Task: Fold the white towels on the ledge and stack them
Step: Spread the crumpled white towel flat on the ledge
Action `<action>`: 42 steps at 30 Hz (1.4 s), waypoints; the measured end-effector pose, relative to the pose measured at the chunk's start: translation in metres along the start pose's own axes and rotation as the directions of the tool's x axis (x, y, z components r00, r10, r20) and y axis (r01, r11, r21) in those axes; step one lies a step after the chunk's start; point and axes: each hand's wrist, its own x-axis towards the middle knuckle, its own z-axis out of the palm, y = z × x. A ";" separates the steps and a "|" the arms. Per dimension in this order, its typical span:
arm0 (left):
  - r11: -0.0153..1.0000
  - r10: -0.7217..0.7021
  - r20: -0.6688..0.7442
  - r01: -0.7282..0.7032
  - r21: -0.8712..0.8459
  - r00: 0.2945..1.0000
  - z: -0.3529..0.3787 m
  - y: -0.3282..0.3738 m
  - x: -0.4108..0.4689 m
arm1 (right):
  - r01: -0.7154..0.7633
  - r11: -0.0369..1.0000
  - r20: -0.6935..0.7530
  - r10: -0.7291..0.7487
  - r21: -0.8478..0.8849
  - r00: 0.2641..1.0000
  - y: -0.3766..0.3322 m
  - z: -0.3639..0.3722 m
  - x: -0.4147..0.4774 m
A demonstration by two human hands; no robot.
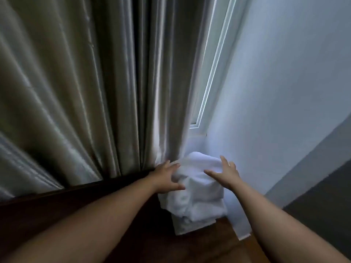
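Note:
A heap of white towels [197, 194] lies on the dark wooden ledge [218, 242], pushed into the corner where the curtain meets the wall. The heap is loosely bunched, with a flatter folded layer at the bottom front. My left hand [165, 177] rests against the heap's left side, fingers spread and touching the cloth. My right hand [224, 172] hovers over the top right of the heap, fingers apart, close to the fabric. Neither hand has visibly closed on a towel.
Long grey-beige curtains [85, 92] hang over the ledge on the left and reach down to it. A narrow window frame [210, 73] shows behind them. A pale wall [284, 92] closes the right side, with a darker floor area [322, 205] beyond.

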 end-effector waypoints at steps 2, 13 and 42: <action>0.999 -0.036 0.043 0.037 -0.026 0.998 0.019 0.007 0.028 | -0.013 1.000 0.010 0.013 0.002 1.000 0.004 0.006 0.023; 0.977 -0.192 -0.147 0.175 -0.120 0.970 0.079 -0.007 0.099 | -0.066 0.911 0.107 0.024 0.407 0.994 0.026 0.065 0.070; 0.862 -0.466 -0.632 0.154 -0.484 0.619 -0.099 -0.486 -0.439 | 0.149 0.738 0.494 -0.573 0.659 0.653 -0.452 0.476 -0.294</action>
